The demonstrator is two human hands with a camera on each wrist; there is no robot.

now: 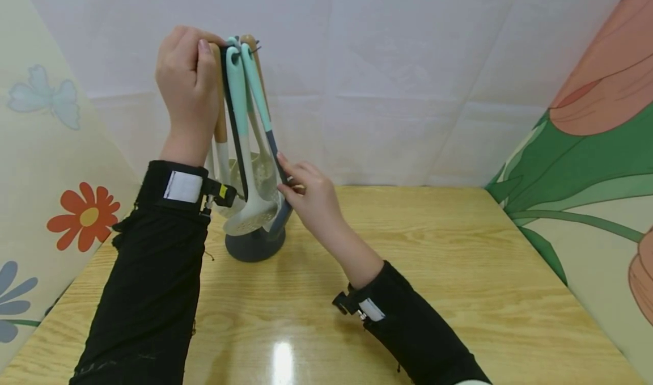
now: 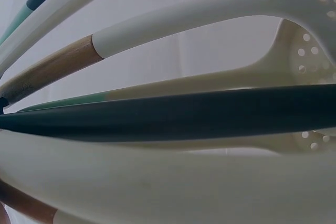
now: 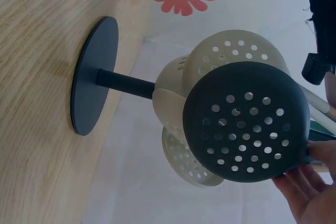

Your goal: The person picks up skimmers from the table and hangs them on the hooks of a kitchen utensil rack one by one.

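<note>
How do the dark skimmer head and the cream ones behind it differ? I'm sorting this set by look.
The dark skimmer head is charcoal grey; the cream heads are off-white. The dark one hangs in front, facing the right-wrist camera, with the right hand on its handle; the cream ones sit behind, partly hidden. All are round, perforated, and hang on the same stand, whose top the left hand holds.

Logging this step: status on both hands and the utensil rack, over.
Left hand grips rack top. Right hand fingers pinch dark perforated skimmer at its handle. Cream utensils hang crowded beside it; round base on table.
</note>
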